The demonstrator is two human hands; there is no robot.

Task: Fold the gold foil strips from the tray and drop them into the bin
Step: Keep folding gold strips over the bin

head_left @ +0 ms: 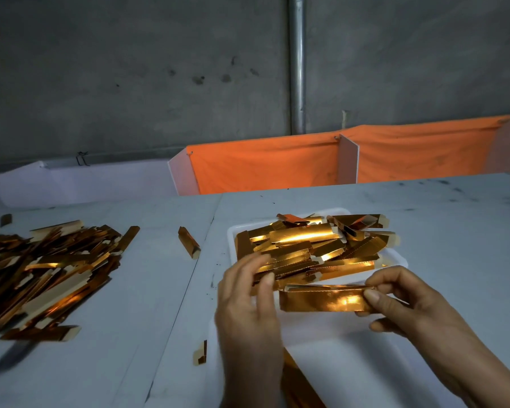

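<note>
A gold foil strip [324,298] is being pinched at its right end by the right hand [409,301], thumb on top and fingers curled beneath. The strip is being held level, just above the near part of the white tray [330,357]. The strip's free left end is being approached by the left hand [248,301], whose fingers are loosely spread and relaxed — contact with the strip cannot be told (that hand is blurred). Just beyond both hands, a heap of gold strips [312,248] is being carried in the tray's far half. Well to the left of the left hand, a larger pile of strips [47,272] is lying on the grey table [159,290] — a single piece [189,242] is lying between pile and tray.
</note>
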